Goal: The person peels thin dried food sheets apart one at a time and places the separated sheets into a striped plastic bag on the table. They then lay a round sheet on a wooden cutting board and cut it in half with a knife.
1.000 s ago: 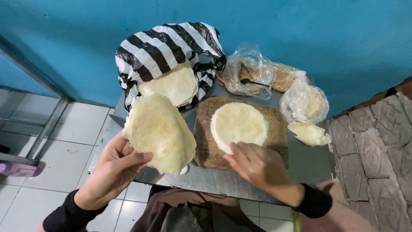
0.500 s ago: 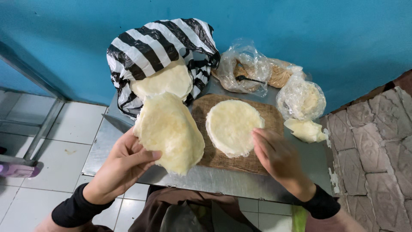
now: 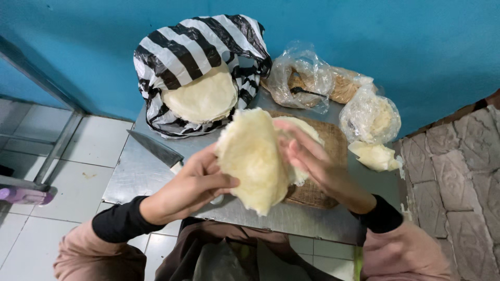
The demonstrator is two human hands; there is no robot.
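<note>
While the left hand (image 3: 192, 187) grips a floppy, pale round sheet of dough (image 3: 252, 156) by its lower left edge, thumb pressed over the front and fingers behind, the right hand (image 3: 312, 161) holds the same sheet from its right side, fingers spread against it. The sheet hangs in the air above the near middle of the steel table (image 3: 130, 171), sagging between the two hands and clear of the surface. Under and behind it lies a woven brown mat (image 3: 328, 156), which reaches toward the near right part of the table; a second pale round seems to lie on the mat, but the hands hide most of it. At the far left corner sits a black-and-white striped plastic bag (image 3: 192, 47), open, with a stack of dough rounds (image 3: 200, 99) inside. Along the far edge stands a clear bag (image 3: 299, 78) with brownish contents, and beside it, toward the far right corner, another clear bag holding something pale (image 3: 370, 119). A loose lump of dough (image 3: 375, 156) rests at the right edge. A knife blade (image 3: 153, 148) lies near the left edge, just beyond the left hand.
</note>
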